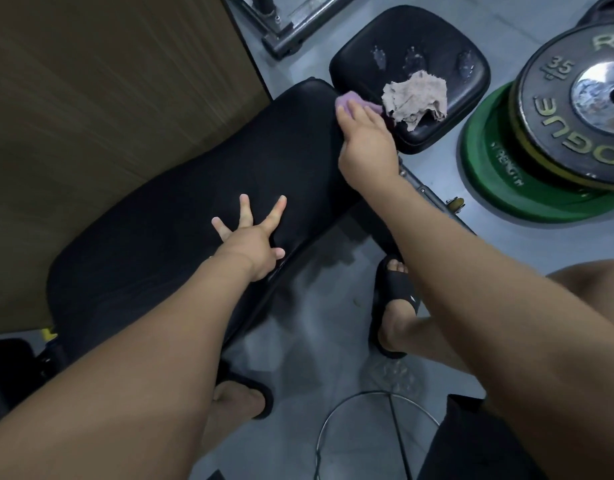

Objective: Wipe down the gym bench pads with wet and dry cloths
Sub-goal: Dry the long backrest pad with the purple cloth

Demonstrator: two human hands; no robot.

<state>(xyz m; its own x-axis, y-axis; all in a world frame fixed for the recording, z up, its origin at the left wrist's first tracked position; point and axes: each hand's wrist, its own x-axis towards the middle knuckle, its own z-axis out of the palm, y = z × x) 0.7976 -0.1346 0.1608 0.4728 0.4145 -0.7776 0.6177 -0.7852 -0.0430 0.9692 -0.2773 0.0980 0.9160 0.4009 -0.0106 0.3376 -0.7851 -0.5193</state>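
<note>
Left hand (250, 247) splayed flat mid back pad (160, 237), bracing. Right hand (364, 140), fingers straight, presses purple cloth (345, 98) at the pad's far end. Beige cloth (416, 97) parked on seat pad (385, 36), probably for drying.

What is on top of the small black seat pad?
A crumpled beige cloth lies on the seat pad, beside three scuffed patches. The pad under the cloth is hidden, and the right hand with a purple cloth covers one corner.
</note>
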